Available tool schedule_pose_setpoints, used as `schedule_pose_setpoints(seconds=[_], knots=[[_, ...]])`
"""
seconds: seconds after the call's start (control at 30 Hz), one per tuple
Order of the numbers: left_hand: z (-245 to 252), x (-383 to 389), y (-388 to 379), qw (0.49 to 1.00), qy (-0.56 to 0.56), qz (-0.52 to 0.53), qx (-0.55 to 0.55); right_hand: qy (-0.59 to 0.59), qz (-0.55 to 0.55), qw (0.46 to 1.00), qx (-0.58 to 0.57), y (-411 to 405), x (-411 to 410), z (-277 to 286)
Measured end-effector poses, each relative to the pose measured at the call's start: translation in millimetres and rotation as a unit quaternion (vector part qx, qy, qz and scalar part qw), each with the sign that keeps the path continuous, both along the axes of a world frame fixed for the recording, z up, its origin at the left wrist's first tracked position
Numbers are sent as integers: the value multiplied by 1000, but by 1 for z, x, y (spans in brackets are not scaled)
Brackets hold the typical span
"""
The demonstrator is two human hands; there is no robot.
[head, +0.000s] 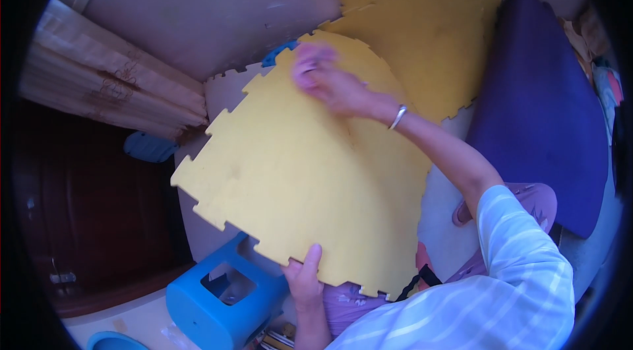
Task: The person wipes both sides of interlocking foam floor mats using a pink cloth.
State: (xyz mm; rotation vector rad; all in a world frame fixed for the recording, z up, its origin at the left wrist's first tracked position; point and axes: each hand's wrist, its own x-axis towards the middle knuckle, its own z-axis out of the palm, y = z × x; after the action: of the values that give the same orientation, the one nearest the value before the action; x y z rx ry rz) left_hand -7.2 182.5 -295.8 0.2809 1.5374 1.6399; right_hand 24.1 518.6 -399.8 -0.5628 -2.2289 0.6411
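A yellow interlocking foam mat tile (296, 167) with toothed edges spreads tilted before me. My left hand (304, 278) grips its lower edge, thumb on the upper face. Near the tile's far edge, my right hand (339, 90) presses a pink cloth (312, 63) against the surface; hand and cloth are blurred. A silver bangle (398, 117) circles the right wrist. Faint dark smudges show on the tile's face.
More yellow foam tiles (425, 38) lean behind at the wall. A purple mat (539, 117) stands folded at right. A blue plastic stool (217, 300) lies below left, near a blue basin (116, 341). Dark wooden doors (99, 201) and a curtain (113, 73) line the left.
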Motion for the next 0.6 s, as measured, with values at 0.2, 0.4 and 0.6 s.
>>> schedule_pose_setpoints(seconds=[0.2, 0.4, 0.6], knots=[[-3, -2, -9, 995, 72, 43, -61, 39, 131, 991, 10, -11, -33, 33], [-52, -21, -37, 992, -17, 75, -105, -22, -80, 996, -39, 109, -57, -42], [-81, -30, -40, 998, -2, 58, 18, -210, -156, 947, -186, 215, -6, -132]])
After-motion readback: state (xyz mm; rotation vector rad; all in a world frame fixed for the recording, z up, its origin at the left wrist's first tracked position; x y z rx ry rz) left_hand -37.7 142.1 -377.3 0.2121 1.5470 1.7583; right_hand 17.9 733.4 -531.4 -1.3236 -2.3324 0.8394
